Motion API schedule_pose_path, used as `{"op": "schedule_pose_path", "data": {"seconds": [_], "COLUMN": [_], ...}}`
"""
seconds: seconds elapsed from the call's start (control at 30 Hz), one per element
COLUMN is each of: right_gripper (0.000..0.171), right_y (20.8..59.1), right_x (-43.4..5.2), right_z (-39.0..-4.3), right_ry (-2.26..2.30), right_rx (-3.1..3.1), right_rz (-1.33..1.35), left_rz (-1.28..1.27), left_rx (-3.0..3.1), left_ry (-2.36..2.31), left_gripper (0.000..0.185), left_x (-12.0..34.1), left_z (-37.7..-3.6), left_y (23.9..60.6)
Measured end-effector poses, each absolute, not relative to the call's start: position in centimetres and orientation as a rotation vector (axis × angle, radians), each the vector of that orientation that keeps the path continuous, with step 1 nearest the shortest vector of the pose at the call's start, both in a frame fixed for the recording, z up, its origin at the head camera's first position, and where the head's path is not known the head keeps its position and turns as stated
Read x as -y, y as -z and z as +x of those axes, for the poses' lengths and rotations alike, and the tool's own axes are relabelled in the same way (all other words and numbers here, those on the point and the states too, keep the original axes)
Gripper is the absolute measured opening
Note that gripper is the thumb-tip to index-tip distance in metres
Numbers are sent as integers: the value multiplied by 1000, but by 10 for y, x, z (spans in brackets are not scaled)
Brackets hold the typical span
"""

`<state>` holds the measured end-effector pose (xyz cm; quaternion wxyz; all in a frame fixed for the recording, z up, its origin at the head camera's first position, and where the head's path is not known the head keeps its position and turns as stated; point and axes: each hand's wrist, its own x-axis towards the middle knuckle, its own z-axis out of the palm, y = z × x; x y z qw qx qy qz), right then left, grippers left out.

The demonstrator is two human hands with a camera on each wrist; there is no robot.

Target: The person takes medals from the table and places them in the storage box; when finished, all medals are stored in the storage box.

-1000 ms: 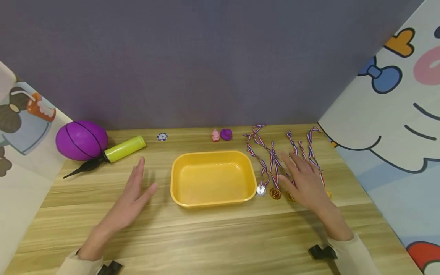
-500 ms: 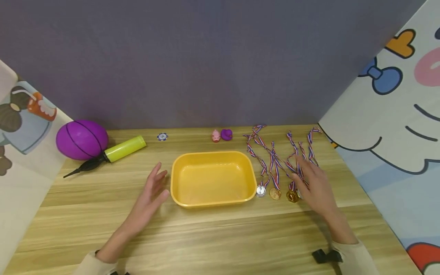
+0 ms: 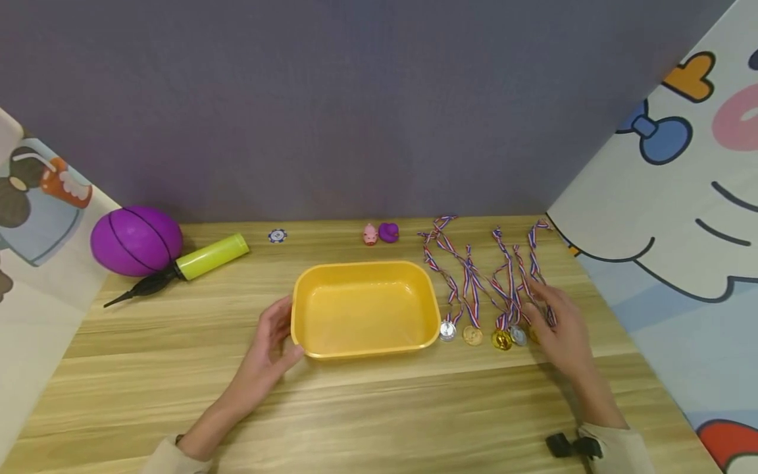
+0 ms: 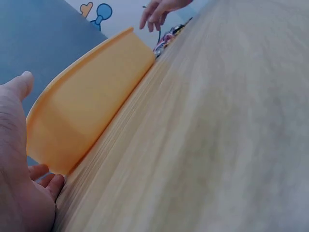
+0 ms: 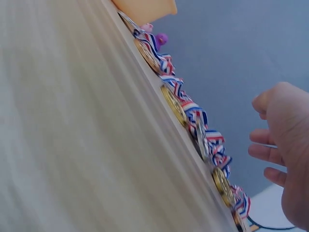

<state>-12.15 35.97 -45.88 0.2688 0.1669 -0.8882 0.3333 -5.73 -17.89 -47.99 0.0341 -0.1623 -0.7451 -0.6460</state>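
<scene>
My left hand [image 3: 265,353] is at the left end of a yellow plastic tray [image 3: 435,308], fingers beside its wall and thumb near its front corner. From the left wrist view, the fingertips [image 4: 55,182] lie low by the tray's end; whether they touch it I cannot tell. My right hand [image 3: 564,334] hovers above the medals at the right, fingers loosely bent, holding nothing. Several medals lie in a row, among them a silver medal [image 3: 447,330], a bronze-gold medal [image 3: 472,336] and a gold medal [image 3: 501,340]. Their striped ribbons [image 3: 470,283] stretch toward the wall. The right hand partly hides the rightmost medals.
Behind the tray sit a pink pig toy [image 3: 370,234] and a purple duck toy [image 3: 388,232]. A poker chip [image 3: 277,236], a yellow hand pump [image 3: 212,257] and a purple ball [image 3: 136,241] are at the back left. A grey wall [image 3: 355,118] closes the table's far side.
My left hand has moved right, up to the tray's left end. The right hand has shifted right and slightly toward me, uncovering more medals. The tray has hardly moved.
</scene>
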Motion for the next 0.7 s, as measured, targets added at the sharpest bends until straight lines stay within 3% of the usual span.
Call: {"op": "schedule_pose_path", "data": {"seconds": [0.7], "right_gripper": [30], "right_y": [468], "right_x": [-420], "right_z": [-115], "right_ry": [-1034], "right_rx": [2468], "right_rz": [267], "left_rz": [-473], "left_rx": [2383], "left_ry": [1917], "left_gripper": [77], "left_x": [178], "left_z": [-57], "left_y": [482]}}
